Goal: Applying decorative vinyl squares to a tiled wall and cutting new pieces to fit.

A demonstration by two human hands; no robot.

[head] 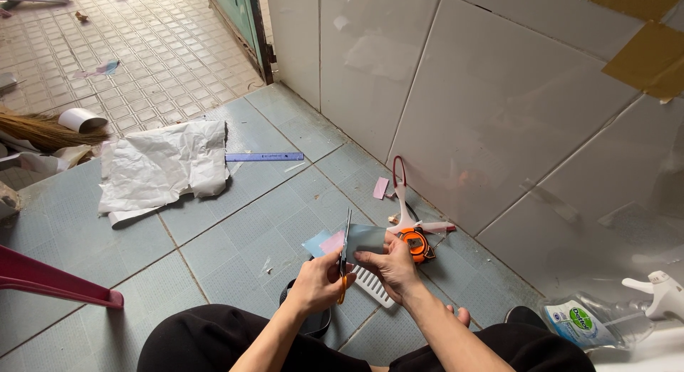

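Here left hand (318, 281) grips scissors (345, 247), blades pointing up; right hand (390, 264) pinches grey sheet (367, 239)

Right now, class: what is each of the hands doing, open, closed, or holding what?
Left hand: closed on the scissors, blades up.
Right hand: closed, pinching the grey sheet being cut.

Only one labelled package: clear plastic spray bottle (605, 322) lying on its side on the floor tiles (235, 236), far lower right by my knee, white trigger head, white label (570, 321) with blue and green round logo. No signs, no screens.
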